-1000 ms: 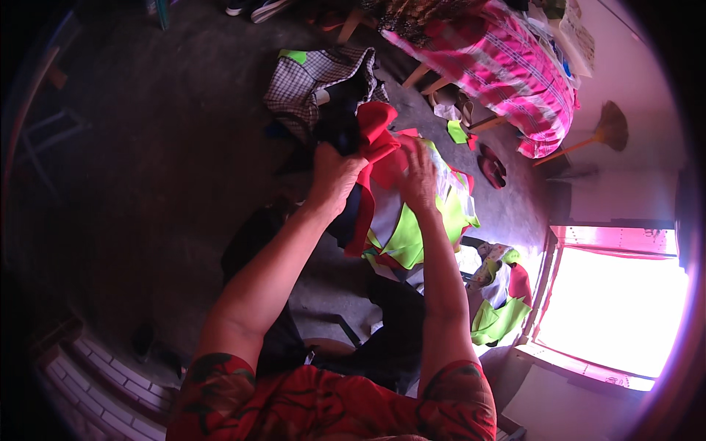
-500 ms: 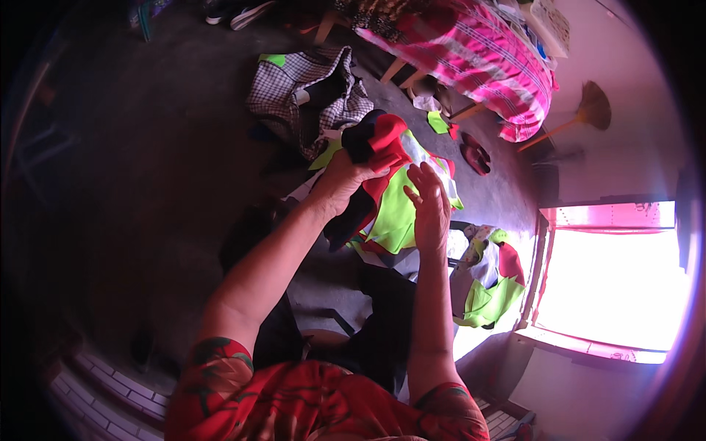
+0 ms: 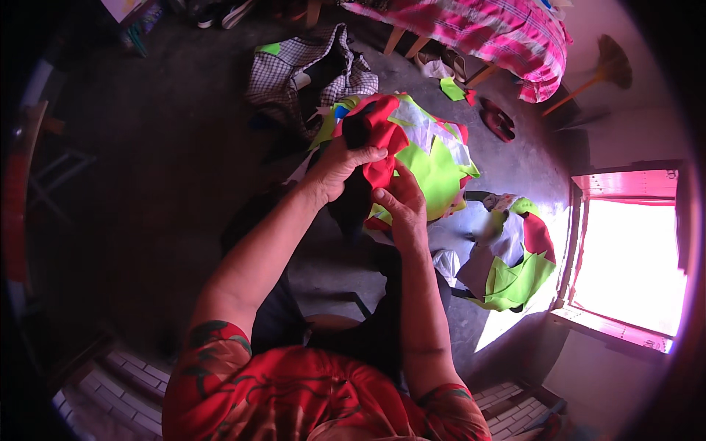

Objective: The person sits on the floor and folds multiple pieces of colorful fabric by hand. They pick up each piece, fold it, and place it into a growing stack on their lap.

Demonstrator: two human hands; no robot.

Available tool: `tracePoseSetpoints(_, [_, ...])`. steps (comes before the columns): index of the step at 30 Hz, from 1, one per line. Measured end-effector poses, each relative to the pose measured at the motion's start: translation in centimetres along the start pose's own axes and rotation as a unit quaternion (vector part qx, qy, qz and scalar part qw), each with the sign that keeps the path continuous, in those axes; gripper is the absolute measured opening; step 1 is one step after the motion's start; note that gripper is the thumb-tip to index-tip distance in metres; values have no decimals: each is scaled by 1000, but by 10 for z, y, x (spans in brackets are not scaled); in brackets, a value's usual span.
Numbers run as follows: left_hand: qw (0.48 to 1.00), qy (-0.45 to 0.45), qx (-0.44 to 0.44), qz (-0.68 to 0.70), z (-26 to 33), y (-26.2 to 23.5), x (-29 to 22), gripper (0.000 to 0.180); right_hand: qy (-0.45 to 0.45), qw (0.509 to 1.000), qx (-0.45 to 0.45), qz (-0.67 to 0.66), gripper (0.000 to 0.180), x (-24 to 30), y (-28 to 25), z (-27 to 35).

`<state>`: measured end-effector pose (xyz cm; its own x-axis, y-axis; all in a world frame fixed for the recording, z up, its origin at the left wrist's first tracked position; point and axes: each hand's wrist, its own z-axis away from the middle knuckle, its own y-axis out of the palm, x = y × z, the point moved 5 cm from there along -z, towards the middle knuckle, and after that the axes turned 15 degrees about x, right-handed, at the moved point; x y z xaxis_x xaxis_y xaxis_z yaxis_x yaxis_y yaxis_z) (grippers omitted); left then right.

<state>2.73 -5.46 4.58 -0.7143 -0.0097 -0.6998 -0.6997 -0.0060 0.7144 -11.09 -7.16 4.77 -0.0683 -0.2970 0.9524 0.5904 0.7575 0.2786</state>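
My left hand [image 3: 334,170] is closed on a bundle of fabric pieces, its thumb pressed on top. A red fabric piece [image 3: 382,132] faces up in the bundle, with dark cloth beside and below it. My right hand [image 3: 403,197] is at the bundle's lower right edge, thumb apart from the bent fingers; whether it grips the cloth is hard to see. Just beyond lies a heap of fabric scraps, with a lime-green piece [image 3: 430,173] and a white patterned piece [image 3: 415,121] showing.
A checked cloth [image 3: 283,77] lies on the dark floor beyond the heap. To the right, more green, red and grey scraps [image 3: 507,283] form a pile by the bright window [image 3: 629,261]. A pink plaid cloth [image 3: 478,37] drapes over wooden legs; a dark red shoe [image 3: 497,120] and a broom [image 3: 612,62] are near.
My right hand has come left and down to the bundle's edge from an open pose beside it. The left hand keeps its hold. The whole view has shifted slightly.
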Motion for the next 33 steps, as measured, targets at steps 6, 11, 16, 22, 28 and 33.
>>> tracePoseSetpoints(6, [999,-10,-10,-29,-4,-3,-7,45,18,995,-34,-90,33,-14,-8,-1])
tracePoseSetpoints(11, [998,31,-49,-33,-5,-16,-10,40,-10,980,-66,-185,20,-11,-11,-1])
tracePoseSetpoints(16, [998,-8,-49,-33,-4,-21,-16,29,-53,957,-87,-273,29,-11,-21,-3])
tracePoseSetpoints(22, [998,25,-46,-30,-5,-18,-26,24,-73,949,-123,-280,33,-6,-31,-1])
tracePoseSetpoints(28, [998,17,-37,-44,-1,-21,-28,23,-75,956,-120,-259,34,-3,-24,-2])
tracePoseSetpoints(33, [991,-48,-10,-128,1,-9,-17,30,-104,962,-88,-236,43,5,-13,-2])
